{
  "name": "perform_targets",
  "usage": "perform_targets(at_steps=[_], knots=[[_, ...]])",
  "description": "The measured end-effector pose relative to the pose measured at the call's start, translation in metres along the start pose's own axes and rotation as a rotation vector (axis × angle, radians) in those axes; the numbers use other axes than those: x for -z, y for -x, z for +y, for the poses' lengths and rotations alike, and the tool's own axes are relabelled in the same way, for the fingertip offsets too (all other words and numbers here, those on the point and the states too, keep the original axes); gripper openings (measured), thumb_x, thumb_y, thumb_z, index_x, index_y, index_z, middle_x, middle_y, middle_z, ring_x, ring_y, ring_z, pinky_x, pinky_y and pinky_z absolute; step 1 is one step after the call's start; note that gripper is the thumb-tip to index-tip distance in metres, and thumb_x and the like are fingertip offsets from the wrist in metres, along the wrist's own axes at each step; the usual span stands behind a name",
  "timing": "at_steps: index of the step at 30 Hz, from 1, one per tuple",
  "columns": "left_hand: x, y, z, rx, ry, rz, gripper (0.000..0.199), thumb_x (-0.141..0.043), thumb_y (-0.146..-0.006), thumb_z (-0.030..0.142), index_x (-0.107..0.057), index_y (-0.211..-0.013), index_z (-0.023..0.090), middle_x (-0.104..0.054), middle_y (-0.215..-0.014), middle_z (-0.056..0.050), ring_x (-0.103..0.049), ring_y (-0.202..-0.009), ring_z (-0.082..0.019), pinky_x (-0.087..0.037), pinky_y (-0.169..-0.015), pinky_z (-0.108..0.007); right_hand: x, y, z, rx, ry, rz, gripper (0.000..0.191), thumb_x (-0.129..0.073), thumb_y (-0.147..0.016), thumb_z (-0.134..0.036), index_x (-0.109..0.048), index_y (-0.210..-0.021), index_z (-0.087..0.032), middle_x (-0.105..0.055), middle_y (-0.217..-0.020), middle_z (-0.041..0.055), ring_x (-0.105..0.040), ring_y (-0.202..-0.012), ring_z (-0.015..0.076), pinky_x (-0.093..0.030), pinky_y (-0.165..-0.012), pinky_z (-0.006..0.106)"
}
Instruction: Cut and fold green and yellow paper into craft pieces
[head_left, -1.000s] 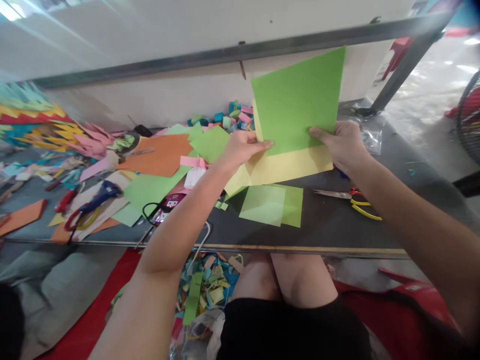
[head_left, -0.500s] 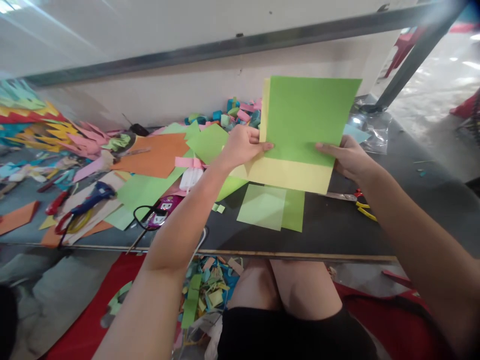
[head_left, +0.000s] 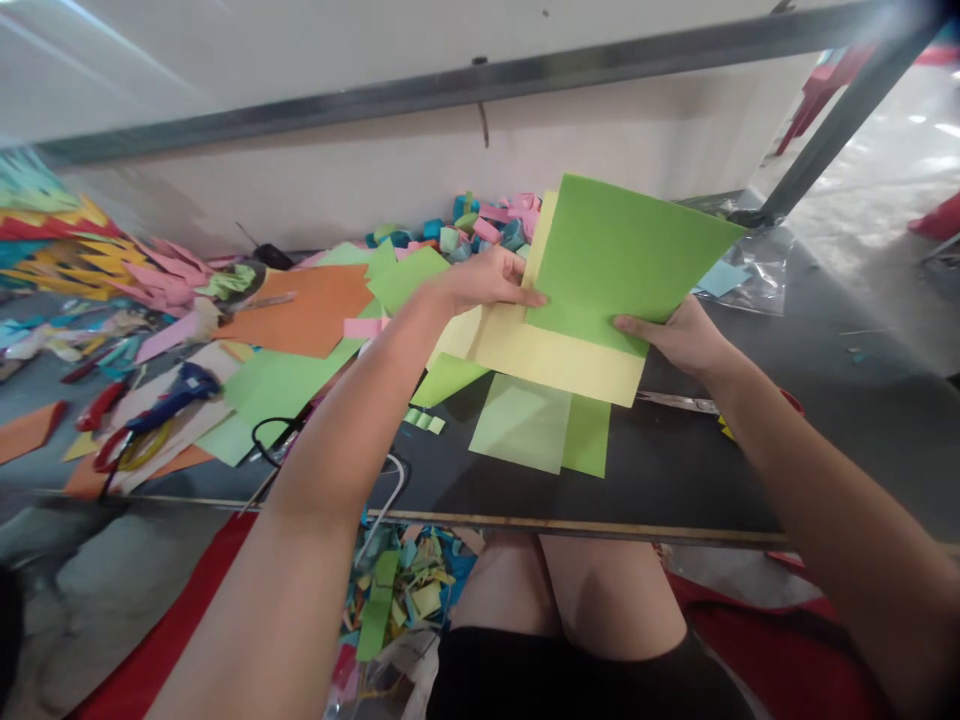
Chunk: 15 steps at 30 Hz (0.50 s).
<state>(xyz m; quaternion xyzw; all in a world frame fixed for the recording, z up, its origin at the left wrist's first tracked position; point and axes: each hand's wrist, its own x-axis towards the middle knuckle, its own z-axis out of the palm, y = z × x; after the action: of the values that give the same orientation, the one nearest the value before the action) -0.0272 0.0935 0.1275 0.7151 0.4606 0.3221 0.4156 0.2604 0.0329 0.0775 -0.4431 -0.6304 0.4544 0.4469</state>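
A green sheet [head_left: 630, 260] and a pale yellow sheet [head_left: 559, 357] behind it hang tilted above the table. My left hand [head_left: 499, 280] pinches them at their left side, thumb in front. At the lower right, my right hand [head_left: 679, 335] grips the same sheets, its thumb on the green face. Below them, a pale green square [head_left: 521, 425] overlaps a darker green piece [head_left: 590, 437] on the dark table [head_left: 675, 480]. Scissors [head_left: 679, 402] lie partly under my right forearm, their handles partly hidden.
Orange paper [head_left: 304, 310] and green sheets [head_left: 289, 380] lie left, near a blue-handled tool [head_left: 176, 400]. Rolled paper pieces [head_left: 487, 225] are heaped by the wall. A clear plastic bag [head_left: 761, 270] lies at the back right. Below the table edge are paper scraps [head_left: 420, 580].
The held sheets have tilted, their right side turning down and their top right corner bending outward. My right hand has moved slightly left and down. The view has shifted a little.
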Motion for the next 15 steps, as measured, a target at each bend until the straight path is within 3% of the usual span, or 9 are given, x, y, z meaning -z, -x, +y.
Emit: perform_targets(at_steps=[5,7,11,15], knots=[[-0.003,-0.001,-0.008,0.066,-0.019,0.062,0.053,-0.096,-0.061,0.042,-0.07,-0.102,0.018,-0.077,-0.091,-0.014,-0.075,-0.102,-0.037,-0.062,-0.089,-0.057,0.002,-0.006,-0.007,0.061,0.054,-0.047,0.061,-0.093,-0.064,-0.047,-0.072,-0.117,-0.025,-0.074,-0.129,0.0097,-0.067,-0.125,0.036,-0.052,-0.112,0.061],[-0.005,0.002,-0.007,0.069,-0.019,0.017,0.053,-0.095,-0.06,0.046,-0.071,-0.099,0.018,-0.077,-0.093,-0.015,-0.076,-0.1,-0.037,-0.063,-0.086,-0.057,0.002,-0.009,-0.008,0.079,0.063,-0.056,0.059,-0.092,-0.066,-0.046,-0.073,-0.117,-0.025,-0.073,-0.13,0.0101,-0.066,-0.125,0.0366,-0.052,-0.112,0.062],[-0.008,0.01,-0.002,-0.018,0.029,-0.125,0.051,-0.093,-0.061,0.047,-0.073,-0.1,0.02,-0.079,-0.102,-0.014,-0.074,-0.109,-0.038,-0.064,-0.09,-0.055,0.0,-0.011,-0.01,0.07,0.054,-0.055,0.057,-0.092,-0.066,-0.046,-0.075,-0.115,-0.025,-0.074,-0.128,0.0105,-0.068,-0.124,0.0369,-0.054,-0.11,0.061],[-0.007,0.017,-0.001,-0.059,0.045,-0.063,0.048,-0.092,-0.063,0.042,-0.074,-0.102,0.021,-0.079,-0.108,-0.015,-0.072,-0.115,-0.039,-0.061,-0.097,-0.057,-0.001,-0.01,-0.009,-0.001,-0.007,-0.082,0.045,-0.089,-0.069,-0.052,-0.079,-0.104,-0.024,-0.079,-0.115,0.0094,-0.074,-0.112,0.0339,-0.061,-0.1,0.056]])
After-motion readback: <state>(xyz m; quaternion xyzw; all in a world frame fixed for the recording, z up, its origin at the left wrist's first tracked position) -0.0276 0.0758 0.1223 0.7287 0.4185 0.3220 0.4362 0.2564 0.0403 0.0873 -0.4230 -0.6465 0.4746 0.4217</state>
